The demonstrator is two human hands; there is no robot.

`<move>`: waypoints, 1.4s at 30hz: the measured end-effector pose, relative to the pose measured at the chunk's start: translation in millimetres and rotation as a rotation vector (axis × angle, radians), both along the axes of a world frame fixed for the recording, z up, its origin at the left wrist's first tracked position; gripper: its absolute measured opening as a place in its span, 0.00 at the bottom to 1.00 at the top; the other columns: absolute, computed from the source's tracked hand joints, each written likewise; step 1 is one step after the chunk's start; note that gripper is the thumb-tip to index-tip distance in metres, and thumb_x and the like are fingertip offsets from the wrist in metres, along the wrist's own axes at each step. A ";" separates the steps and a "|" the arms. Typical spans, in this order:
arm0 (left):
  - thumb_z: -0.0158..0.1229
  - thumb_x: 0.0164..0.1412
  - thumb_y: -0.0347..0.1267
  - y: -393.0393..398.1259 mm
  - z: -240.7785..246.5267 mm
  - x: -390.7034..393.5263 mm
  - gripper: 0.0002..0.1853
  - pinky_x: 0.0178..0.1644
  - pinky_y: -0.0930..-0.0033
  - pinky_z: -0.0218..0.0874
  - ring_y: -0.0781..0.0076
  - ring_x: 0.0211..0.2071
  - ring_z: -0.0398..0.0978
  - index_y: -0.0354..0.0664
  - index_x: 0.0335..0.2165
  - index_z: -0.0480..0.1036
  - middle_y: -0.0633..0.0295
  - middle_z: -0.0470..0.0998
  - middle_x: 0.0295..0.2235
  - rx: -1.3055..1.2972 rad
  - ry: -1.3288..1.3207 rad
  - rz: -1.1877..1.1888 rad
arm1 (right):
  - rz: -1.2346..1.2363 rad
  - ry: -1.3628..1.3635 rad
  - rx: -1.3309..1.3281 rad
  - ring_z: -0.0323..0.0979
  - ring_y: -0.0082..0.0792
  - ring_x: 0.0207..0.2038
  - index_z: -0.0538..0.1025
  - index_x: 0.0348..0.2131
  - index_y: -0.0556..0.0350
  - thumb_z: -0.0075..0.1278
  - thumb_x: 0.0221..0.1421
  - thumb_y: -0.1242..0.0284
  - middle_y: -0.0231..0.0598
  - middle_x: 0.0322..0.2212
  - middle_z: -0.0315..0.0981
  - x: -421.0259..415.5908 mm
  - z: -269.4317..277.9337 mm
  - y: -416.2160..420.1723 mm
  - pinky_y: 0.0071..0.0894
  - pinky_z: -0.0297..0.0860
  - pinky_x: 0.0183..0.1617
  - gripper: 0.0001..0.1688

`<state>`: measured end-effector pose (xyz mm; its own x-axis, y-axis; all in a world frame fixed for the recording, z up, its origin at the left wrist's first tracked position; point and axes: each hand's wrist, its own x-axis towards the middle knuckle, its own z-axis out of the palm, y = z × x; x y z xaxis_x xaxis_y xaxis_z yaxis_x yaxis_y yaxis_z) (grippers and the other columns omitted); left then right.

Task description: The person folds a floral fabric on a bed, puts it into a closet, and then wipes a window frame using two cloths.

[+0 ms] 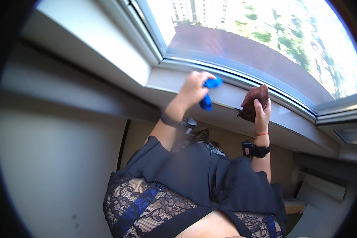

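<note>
My left hand (195, 89) grips a bright blue cloth (213, 82), one part of it sticking out past the fingers and another hanging below the palm. This hand is above the left part of the pale window sill (166, 78) and slightly blurred. In my right hand (262, 114) is a crumpled dark brown cloth (253, 102), held between thumb and fingers near the window's lower frame (288, 104). Whether either cloth touches the sill or frame cannot be told. Each wrist wears a strap with a small device.
Beyond the frame is the window glass (226, 50), with buildings and greenery outside. A white window reveal (107, 38) rises at the left of the sill. At lower left stands a large pale panel (53, 154). A pale boxlike object (322, 186) is at lower right.
</note>
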<state>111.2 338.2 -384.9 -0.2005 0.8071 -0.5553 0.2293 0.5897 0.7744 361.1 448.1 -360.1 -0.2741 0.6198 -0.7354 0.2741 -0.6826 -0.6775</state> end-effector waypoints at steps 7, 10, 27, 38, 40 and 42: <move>0.54 0.42 0.21 -49.0 -84.5 -81.2 0.17 0.46 0.54 0.60 0.50 0.40 0.69 0.40 0.36 0.72 0.53 0.75 0.36 -0.339 0.731 -0.232 | 0.005 -0.041 -0.058 0.63 0.20 0.38 0.67 0.40 0.58 0.53 0.51 0.70 0.30 0.34 0.67 0.7 -6.4 -7.2 0.24 0.62 0.44 0.18; 0.56 0.40 0.22 -54.0 -85.2 -46.8 0.18 0.45 0.55 0.61 0.48 0.40 0.69 0.40 0.36 0.72 0.51 0.74 0.36 -0.252 0.749 -0.045 | 0.032 -0.021 -0.077 0.63 0.21 0.37 0.68 0.40 0.58 0.54 0.50 0.68 0.31 0.35 0.67 10.7 -9.1 -3.1 0.24 0.62 0.44 0.19; 0.54 0.39 0.16 58.0 -21.0 -105.2 0.20 0.52 0.53 0.54 0.51 0.45 0.66 0.41 0.35 0.68 0.51 0.70 0.41 0.398 0.864 0.272 | -0.030 0.022 -0.099 0.64 0.22 0.39 0.66 0.44 0.58 0.53 0.50 0.70 0.31 0.37 0.67 1.6 21.8 7.9 0.24 0.62 0.46 0.21; 0.57 0.42 0.20 17.7 -15.7 -105.3 0.15 0.43 0.59 0.61 0.56 0.40 0.67 0.42 0.33 0.72 0.56 0.69 0.34 0.136 0.939 -0.046 | -0.004 0.016 -0.121 0.63 0.22 0.38 0.66 0.42 0.59 0.54 0.49 0.69 0.32 0.36 0.66 -14.5 33.8 11.3 0.24 0.62 0.45 0.22; 0.58 0.41 0.20 8.4 1.1 -98.0 0.14 0.42 0.59 0.61 0.57 0.38 0.69 0.42 0.32 0.73 0.57 0.70 0.32 0.168 0.768 0.036 | 0.010 0.032 -0.098 0.63 0.21 0.38 0.66 0.41 0.58 0.54 0.49 0.69 0.32 0.35 0.66 0.7 34.7 9.1 0.24 0.62 0.45 0.21; 0.59 0.41 0.21 20.8 41.8 -104.5 0.14 0.42 0.60 0.61 0.58 0.36 0.70 0.42 0.32 0.74 0.57 0.72 0.30 0.209 0.661 0.185 | 0.017 0.017 -0.086 0.63 0.20 0.37 0.67 0.40 0.58 0.53 0.50 0.70 0.31 0.34 0.66 12.7 35.5 5.9 0.23 0.63 0.44 0.19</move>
<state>6.7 359.0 -343.0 -0.5851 0.8037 -0.1083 0.5999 0.5188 0.6091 373.8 454.0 -324.6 -0.2972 0.5497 -0.7807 0.2755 -0.7335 -0.6214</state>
